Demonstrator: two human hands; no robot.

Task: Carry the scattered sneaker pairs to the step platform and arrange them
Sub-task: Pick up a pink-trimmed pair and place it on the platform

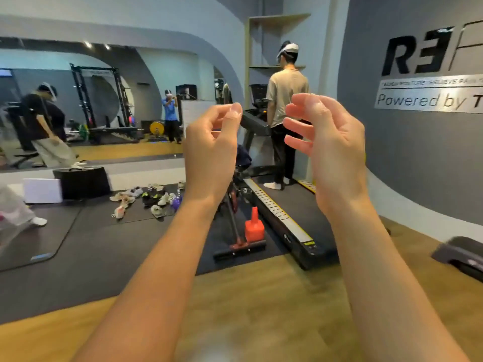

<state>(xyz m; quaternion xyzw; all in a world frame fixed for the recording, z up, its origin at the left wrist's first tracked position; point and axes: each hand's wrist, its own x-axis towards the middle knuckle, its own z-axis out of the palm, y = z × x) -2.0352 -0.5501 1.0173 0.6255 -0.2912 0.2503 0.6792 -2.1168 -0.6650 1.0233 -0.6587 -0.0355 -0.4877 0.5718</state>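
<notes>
My left hand [209, 145] and right hand [332, 142] raised, loose, holding nothing; sneakers [146, 198] scattered on black mat [104, 244], step platform [460, 253] on wood floor [261, 296].

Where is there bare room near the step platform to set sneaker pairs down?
Free: the visible top of the step platform; the wood floor between it and the near end of the treadmill; the dark mat left of the red plastic object. Crowded: the sneakers heaped beside the black box.
</notes>
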